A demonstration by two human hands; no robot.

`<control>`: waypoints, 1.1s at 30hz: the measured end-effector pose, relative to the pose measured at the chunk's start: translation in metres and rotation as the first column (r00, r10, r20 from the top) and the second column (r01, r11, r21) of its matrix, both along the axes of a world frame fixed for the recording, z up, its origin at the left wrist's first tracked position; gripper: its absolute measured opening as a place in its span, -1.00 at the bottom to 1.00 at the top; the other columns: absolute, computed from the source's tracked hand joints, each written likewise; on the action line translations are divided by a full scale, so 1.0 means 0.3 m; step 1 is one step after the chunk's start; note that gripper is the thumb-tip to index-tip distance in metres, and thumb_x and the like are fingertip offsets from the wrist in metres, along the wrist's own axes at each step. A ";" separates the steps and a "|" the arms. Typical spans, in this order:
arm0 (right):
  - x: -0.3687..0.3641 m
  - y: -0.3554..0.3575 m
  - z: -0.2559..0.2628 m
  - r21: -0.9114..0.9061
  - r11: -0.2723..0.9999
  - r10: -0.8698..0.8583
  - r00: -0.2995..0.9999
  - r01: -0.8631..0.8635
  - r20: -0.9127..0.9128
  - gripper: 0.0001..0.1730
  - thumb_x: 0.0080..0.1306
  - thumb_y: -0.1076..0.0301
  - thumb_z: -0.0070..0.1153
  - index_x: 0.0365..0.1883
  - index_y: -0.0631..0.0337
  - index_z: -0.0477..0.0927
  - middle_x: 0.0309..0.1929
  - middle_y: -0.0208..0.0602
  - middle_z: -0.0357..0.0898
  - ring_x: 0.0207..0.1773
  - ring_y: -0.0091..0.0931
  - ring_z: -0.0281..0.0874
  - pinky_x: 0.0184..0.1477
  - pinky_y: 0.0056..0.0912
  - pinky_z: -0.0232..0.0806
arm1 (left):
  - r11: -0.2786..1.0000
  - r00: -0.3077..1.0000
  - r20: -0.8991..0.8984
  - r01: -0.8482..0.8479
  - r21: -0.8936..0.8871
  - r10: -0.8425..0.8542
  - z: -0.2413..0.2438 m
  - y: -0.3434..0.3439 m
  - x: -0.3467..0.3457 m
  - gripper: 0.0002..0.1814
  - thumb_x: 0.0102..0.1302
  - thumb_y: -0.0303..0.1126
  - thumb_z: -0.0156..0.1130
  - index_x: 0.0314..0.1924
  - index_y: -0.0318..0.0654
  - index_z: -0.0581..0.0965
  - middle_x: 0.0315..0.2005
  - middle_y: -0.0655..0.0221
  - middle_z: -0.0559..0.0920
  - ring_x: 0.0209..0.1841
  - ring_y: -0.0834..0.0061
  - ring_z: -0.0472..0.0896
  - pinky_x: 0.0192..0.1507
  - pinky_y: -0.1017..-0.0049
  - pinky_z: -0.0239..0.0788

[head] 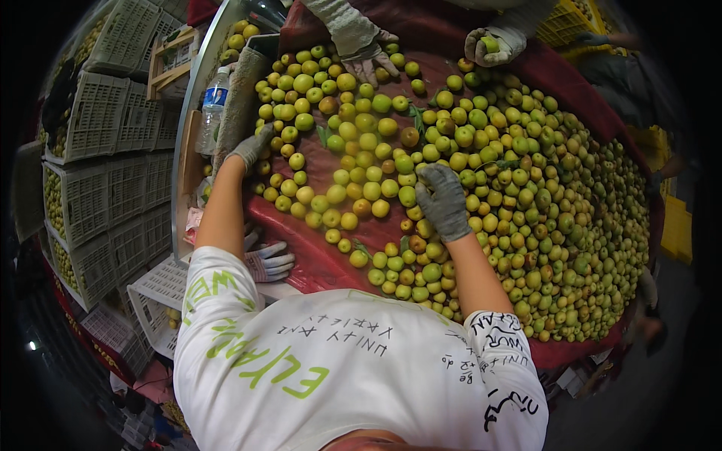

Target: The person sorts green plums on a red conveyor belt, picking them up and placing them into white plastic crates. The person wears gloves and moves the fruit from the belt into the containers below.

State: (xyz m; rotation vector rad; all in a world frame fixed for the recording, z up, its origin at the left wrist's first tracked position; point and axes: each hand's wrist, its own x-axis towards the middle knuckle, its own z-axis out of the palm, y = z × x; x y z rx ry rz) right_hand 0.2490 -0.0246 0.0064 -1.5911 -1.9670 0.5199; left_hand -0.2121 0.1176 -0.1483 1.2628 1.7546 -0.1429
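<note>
Small yellow-green fruits (541,197), jujube-like and some blushed brown, lie on a dark red sheet (316,169) covering the sorting table. My left hand (248,151), in a grey glove, rests at the left edge by the cloth-padded board (240,98); its fingertips are near several fruits, and I cannot tell if it grips one. Among the fruits in the middle is my right hand (444,203), also grey-gloved. Its fingers curve forward with the thumb apart, and no fruit shows in it.
Across the table, a co-worker's gloved hand (369,59) spreads over fruits; another gloved hand (492,46) holds a green fruit. Left are a water bottle (214,110) and stacked white crates (93,113). Striped gloves (271,262) lie near my left arm. Yellow crates (677,231) stand far right.
</note>
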 end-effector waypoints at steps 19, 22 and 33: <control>0.007 -0.269 0.088 -0.164 0.978 -0.157 0.968 0.126 -0.194 -0.72 0.13 0.42 0.24 -0.16 0.23 0.60 -0.16 -0.13 0.59 -0.06 -0.21 0.59 0.03 -0.23 0.46 | 0.686 0.678 -0.441 0.707 0.173 -0.587 0.403 -0.278 0.551 -0.10 0.27 0.31 0.01 0.46 -0.05 0.15 0.47 0.20 0.10 0.50 0.12 0.03 0.48 0.04 -0.28; 0.011 -0.309 0.075 -0.188 0.973 -0.171 0.968 0.137 -0.181 -0.73 0.15 0.38 0.24 -0.17 0.24 0.61 -0.16 -0.13 0.59 -0.08 -0.21 0.59 0.01 -0.24 0.45 | 0.786 0.756 -0.563 0.553 0.276 -0.334 0.303 -0.250 0.417 -0.15 0.27 0.27 0.04 0.44 0.00 0.20 0.45 0.20 0.18 0.46 0.07 0.12 0.44 0.00 -0.16; -0.006 -0.426 0.082 -0.261 0.951 -0.210 0.965 0.164 -0.159 -0.68 0.19 0.25 0.16 -0.09 0.11 0.57 -0.11 -0.16 0.57 -0.04 -0.16 0.54 0.03 -0.15 0.42 | 0.643 0.899 -0.357 0.431 0.633 -0.252 0.177 -0.208 0.180 -0.36 0.23 -0.08 0.27 0.29 -0.08 0.40 0.34 0.02 0.31 0.29 -0.04 0.35 0.29 0.21 0.23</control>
